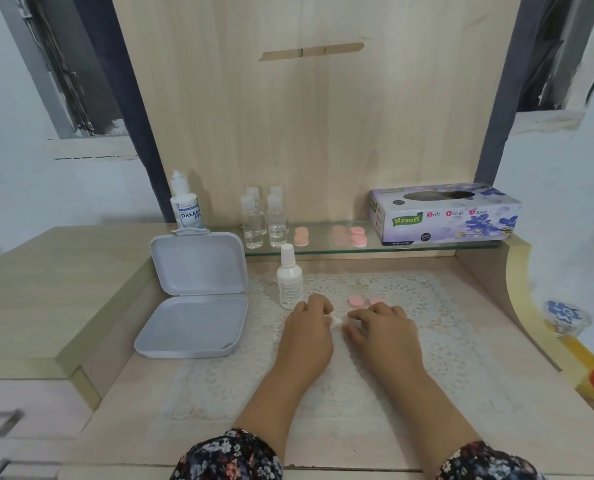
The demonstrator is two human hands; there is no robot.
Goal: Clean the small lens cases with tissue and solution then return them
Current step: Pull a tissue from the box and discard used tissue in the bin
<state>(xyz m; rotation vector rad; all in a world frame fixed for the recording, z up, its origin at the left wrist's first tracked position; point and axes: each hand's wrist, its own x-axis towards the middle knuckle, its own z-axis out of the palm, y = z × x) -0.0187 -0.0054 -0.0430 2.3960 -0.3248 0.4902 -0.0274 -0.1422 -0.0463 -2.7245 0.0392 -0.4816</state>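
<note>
Floral sleeves forward, both hands pinch a tissue wad; 2 caps nearby could get knocked away.

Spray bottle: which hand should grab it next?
Left. The left hand sits right beside the spray bottle, pinching a white wad; the right hand lies farther off, near the pink caps.

A grey hinged plastic box lies open on a pale wooden dressing table, its lid leaning back just beside a white lace mat. Four small clear bottles stand clustered on a glass shelf against the wood-grain back panel. A blue flower ornament sits off the table's right edge.
</note>
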